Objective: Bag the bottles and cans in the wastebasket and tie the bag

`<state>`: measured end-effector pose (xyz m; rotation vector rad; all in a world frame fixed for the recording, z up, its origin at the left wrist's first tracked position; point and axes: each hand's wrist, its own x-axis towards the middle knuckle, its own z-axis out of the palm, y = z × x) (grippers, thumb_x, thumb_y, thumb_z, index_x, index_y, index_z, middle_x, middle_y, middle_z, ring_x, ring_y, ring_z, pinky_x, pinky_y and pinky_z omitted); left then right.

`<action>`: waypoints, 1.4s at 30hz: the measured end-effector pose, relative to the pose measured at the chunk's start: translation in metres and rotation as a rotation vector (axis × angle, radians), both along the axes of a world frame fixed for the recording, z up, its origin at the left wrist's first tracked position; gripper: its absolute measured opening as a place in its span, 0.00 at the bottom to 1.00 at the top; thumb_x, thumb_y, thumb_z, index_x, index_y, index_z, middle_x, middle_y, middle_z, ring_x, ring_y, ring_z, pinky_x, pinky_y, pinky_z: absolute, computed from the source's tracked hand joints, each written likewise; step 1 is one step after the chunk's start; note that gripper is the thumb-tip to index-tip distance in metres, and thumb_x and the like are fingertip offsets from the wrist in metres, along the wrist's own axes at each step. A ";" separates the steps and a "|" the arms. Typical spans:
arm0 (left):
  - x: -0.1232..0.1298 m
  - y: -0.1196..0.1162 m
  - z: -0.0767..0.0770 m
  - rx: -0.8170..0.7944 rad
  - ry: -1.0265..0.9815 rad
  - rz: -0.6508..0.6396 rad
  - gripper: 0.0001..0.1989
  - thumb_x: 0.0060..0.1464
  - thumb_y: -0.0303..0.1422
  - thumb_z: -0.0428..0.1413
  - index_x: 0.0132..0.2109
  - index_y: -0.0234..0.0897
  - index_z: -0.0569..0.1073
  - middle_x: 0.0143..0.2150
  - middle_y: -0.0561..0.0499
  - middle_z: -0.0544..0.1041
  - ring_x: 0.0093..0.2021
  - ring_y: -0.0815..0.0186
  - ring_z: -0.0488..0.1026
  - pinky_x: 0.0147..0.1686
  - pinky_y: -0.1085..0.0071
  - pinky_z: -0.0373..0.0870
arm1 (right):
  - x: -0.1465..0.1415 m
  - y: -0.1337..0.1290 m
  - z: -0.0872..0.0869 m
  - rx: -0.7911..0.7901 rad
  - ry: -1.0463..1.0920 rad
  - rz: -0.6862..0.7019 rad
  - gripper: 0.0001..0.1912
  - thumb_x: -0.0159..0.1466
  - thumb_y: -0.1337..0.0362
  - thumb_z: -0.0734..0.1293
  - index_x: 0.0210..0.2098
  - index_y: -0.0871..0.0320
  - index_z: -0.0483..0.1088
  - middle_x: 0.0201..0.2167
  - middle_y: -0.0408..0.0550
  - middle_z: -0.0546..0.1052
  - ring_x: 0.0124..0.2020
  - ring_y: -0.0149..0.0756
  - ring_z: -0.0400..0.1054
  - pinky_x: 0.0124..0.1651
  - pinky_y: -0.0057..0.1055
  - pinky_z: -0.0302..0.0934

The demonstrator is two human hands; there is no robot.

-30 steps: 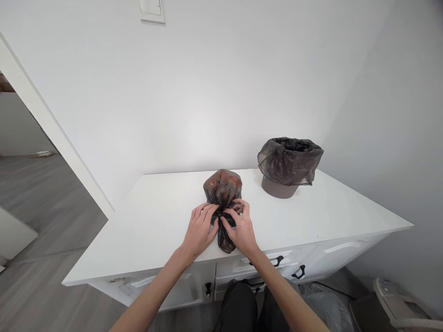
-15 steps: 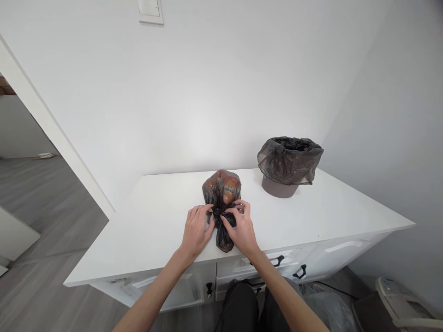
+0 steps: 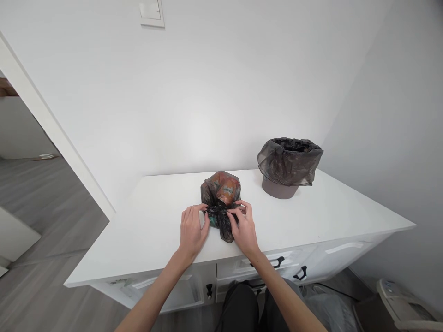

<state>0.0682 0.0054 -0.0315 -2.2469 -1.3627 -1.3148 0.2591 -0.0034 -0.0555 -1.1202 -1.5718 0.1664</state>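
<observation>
1. The thin, dark, see-through plastic bag (image 3: 228, 188) sits on the white, flat surface (image 3: 294, 221), right in front of the person. Its loose end points to 6 o'clock.
2. The left hand (image 3: 191, 230) is at the bag's 8 o'clock. Its fingers pinch the bunched plastic in a narrow grip.
3. The right hand (image 3: 245, 230) is at 4 o'clock. Its fingers pinch the other side of the bunch, close together too.
4. Orange, shiny lumps show inside. The bag looks soft and floppy, not too heavy, and a bit slippery. The lumps may roll about in it. I can't tell how hard they are.
5. The thin skin could rip if pulled hard. The thick, bunched neck seems the best spot to hold, with gentle pinches.
6. The round, brown-gray bin (image 3: 279, 190) stands apart, at the bag's 2 o'clock.
</observation>
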 end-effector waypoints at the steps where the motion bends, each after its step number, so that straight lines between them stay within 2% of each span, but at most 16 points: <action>1: 0.000 0.000 0.000 0.000 -0.010 0.012 0.10 0.68 0.27 0.52 0.54 0.41 0.68 0.49 0.46 0.79 0.51 0.55 0.75 0.52 0.56 0.68 | 0.000 0.000 0.000 -0.001 0.017 -0.007 0.11 0.76 0.61 0.60 0.43 0.55 0.74 0.58 0.57 0.65 0.51 0.43 0.71 0.55 0.46 0.69; 5: -0.001 0.002 -0.003 -0.024 -0.068 0.060 0.08 0.68 0.28 0.51 0.53 0.41 0.68 0.47 0.46 0.78 0.49 0.54 0.75 0.51 0.54 0.69 | 0.002 0.001 0.000 -0.005 0.114 -0.065 0.12 0.76 0.59 0.59 0.43 0.55 0.72 0.54 0.58 0.66 0.52 0.44 0.70 0.53 0.45 0.69; 11: -0.007 0.009 -0.008 -0.133 -0.342 0.164 0.08 0.66 0.32 0.52 0.52 0.40 0.67 0.48 0.44 0.75 0.49 0.53 0.75 0.54 0.50 0.70 | 0.008 0.007 -0.003 -0.071 0.289 -0.156 0.13 0.75 0.55 0.59 0.42 0.54 0.69 0.48 0.55 0.66 0.55 0.46 0.66 0.56 0.47 0.67; 13: -0.007 0.009 -0.007 -0.141 -0.380 0.158 0.09 0.65 0.32 0.51 0.52 0.40 0.66 0.48 0.44 0.75 0.49 0.53 0.75 0.52 0.51 0.71 | 0.009 0.008 -0.004 -0.111 0.328 -0.154 0.12 0.74 0.55 0.59 0.43 0.54 0.70 0.49 0.56 0.66 0.55 0.46 0.66 0.55 0.47 0.67; 17: -0.001 0.002 0.001 -0.109 -0.271 0.062 0.13 0.64 0.30 0.51 0.55 0.42 0.68 0.50 0.44 0.73 0.53 0.53 0.73 0.54 0.52 0.70 | 0.007 0.006 -0.003 -0.147 0.314 -0.072 0.12 0.70 0.59 0.64 0.51 0.54 0.71 0.52 0.54 0.63 0.48 0.41 0.68 0.56 0.46 0.68; 19: 0.001 -0.002 0.004 -0.095 -0.187 0.033 0.15 0.64 0.32 0.54 0.56 0.43 0.69 0.50 0.44 0.72 0.54 0.53 0.71 0.56 0.51 0.68 | 0.005 0.003 -0.001 -0.129 0.254 -0.047 0.15 0.68 0.61 0.66 0.54 0.53 0.71 0.53 0.54 0.63 0.50 0.42 0.67 0.57 0.46 0.68; 22: 0.003 -0.004 0.005 -0.093 -0.115 0.029 0.13 0.64 0.36 0.58 0.54 0.42 0.71 0.50 0.45 0.72 0.54 0.52 0.70 0.56 0.51 0.66 | 0.003 0.002 0.002 -0.090 0.194 -0.052 0.12 0.67 0.60 0.68 0.49 0.53 0.74 0.52 0.54 0.62 0.56 0.46 0.65 0.58 0.47 0.67; 25: 0.000 -0.003 0.003 -0.110 -0.117 0.034 0.08 0.67 0.38 0.57 0.49 0.42 0.72 0.47 0.46 0.72 0.51 0.53 0.70 0.54 0.53 0.66 | 0.003 0.002 0.002 -0.080 0.216 -0.065 0.08 0.69 0.58 0.66 0.42 0.55 0.74 0.50 0.55 0.63 0.58 0.48 0.64 0.57 0.46 0.67; 30: -0.004 0.002 0.001 -0.124 -0.217 0.061 0.05 0.69 0.37 0.52 0.44 0.42 0.68 0.44 0.47 0.73 0.47 0.54 0.70 0.49 0.55 0.66 | 0.008 0.005 -0.001 -0.129 0.322 -0.062 0.15 0.73 0.53 0.61 0.38 0.55 0.74 0.49 0.55 0.66 0.55 0.46 0.65 0.57 0.45 0.66; 35: -0.004 0.003 0.001 -0.154 -0.333 0.093 0.07 0.72 0.37 0.48 0.42 0.43 0.64 0.40 0.48 0.71 0.42 0.56 0.69 0.46 0.57 0.66 | 0.010 0.007 -0.003 -0.190 0.444 -0.103 0.23 0.74 0.46 0.58 0.41 0.56 0.75 0.49 0.55 0.69 0.54 0.45 0.67 0.60 0.43 0.62; 42: -0.007 0.004 0.000 -0.239 -0.499 0.181 0.15 0.73 0.40 0.44 0.35 0.45 0.56 0.32 0.54 0.63 0.33 0.60 0.64 0.36 0.61 0.62 | 0.013 0.013 -0.012 -0.259 0.500 -0.162 0.25 0.75 0.43 0.54 0.36 0.53 0.70 0.42 0.53 0.72 0.46 0.44 0.68 0.53 0.39 0.61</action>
